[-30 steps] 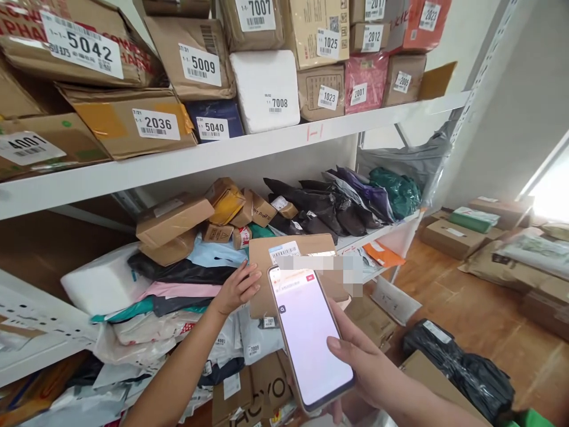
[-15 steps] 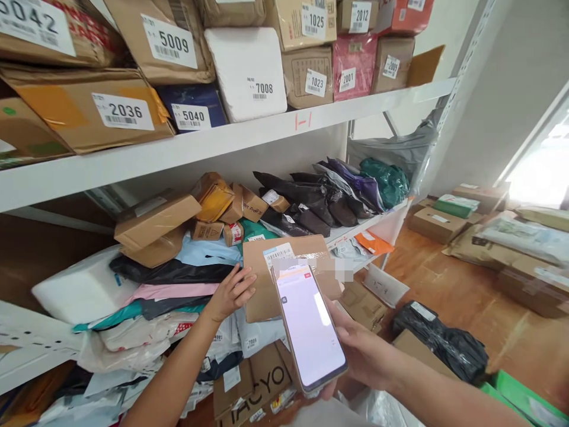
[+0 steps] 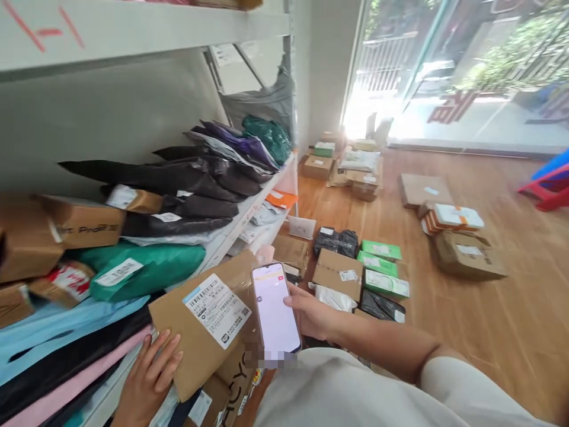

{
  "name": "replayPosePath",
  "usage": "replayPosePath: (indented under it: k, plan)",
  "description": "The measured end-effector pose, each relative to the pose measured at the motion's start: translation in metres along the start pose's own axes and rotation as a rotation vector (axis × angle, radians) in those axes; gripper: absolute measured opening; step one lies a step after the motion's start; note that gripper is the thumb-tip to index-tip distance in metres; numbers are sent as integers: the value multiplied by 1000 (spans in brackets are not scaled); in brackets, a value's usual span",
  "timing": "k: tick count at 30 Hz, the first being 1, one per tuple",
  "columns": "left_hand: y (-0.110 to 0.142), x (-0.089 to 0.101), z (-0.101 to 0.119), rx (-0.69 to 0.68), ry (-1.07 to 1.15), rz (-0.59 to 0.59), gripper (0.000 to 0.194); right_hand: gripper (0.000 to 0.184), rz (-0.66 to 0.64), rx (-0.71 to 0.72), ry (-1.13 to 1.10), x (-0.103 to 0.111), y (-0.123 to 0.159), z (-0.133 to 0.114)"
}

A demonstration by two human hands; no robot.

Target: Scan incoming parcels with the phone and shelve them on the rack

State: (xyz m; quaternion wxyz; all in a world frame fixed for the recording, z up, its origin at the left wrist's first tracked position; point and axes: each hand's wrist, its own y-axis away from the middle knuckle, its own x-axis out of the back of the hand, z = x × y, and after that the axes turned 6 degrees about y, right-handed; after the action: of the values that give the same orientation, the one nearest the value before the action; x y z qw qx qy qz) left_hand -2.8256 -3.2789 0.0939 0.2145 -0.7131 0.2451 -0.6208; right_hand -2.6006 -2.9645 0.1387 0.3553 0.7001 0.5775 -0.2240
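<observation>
My left hand lies with fingers stretched flat on the lower left edge of a brown cardboard parcel. The parcel leans against the shelf edge and bears a white barcode label. My right hand is wrapped round a phone with a lit white screen, held upright just right of the label. The phone's lower edge overlaps the parcel's right side.
The white shelf holds black, purple, green, blue and pink mailer bags and small brown boxes. Cardboard boxes, green packets and black bags lie on the wooden floor. A glass front is at the back right.
The view has swung right and down, so the upper numbered boxes are out of sight. Parcel and phone have come lower and closer; my left hand now lies flat on the parcel's lower edge.
</observation>
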Motion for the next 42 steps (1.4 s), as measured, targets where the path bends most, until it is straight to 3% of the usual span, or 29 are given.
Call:
replayPosePath:
  k: [3,9,16,21,28,33,37,42]
  plan:
    - [-12,-24,-3,-75,48,-28,38,59,303,13,10,34,2,9]
    - [-55,-75,2,-237,207,0,35,47,636,-18,-17,87,20,25]
    - [-91,-135,20,-449,339,62,34,56,906,-18,-53,110,69,35]
    - [-101,-158,39,-525,382,59,31,59,964,-19,-85,121,104,39]
    - [-104,-160,68,-460,397,51,31,59,706,127,-144,131,162,41]
    - [-100,-147,103,-283,358,71,37,57,608,238,-168,155,215,48]
    - [-86,-133,146,-135,236,66,43,56,622,299,-187,186,279,55]
    - [-70,-114,201,24,153,48,46,48,693,369,-214,231,378,65]
